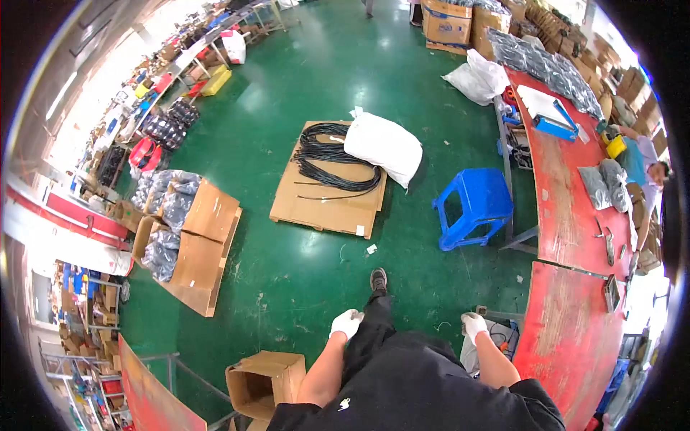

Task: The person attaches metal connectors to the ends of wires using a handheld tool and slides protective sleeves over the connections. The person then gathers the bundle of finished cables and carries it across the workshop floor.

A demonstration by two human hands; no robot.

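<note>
My left hand [346, 324], in a white glove, hangs in front of my left leg with its fingers curled in and nothing showing in them. To the right, my right hand [473, 325], also white-gloved, is held low beside the red table, its fingers curled and nothing visible in them. A pale grey item with cables [503, 337] lies just beyond and below that hand. Ahead on the floor, flattened cardboard [309, 208] bears a bundle of black cables [334, 171] and a full white sack [386, 147]. Neither hand touches these.
A blue plastic stool [478, 205] stands near the long red worktable [571, 223] on the right. At left is an opened carton [208, 215] with grey plastic-wrapped bags [171, 205]. An upright cardboard box [284, 370] sits close by my left arm. Another person [650, 169] is beyond the worktable.
</note>
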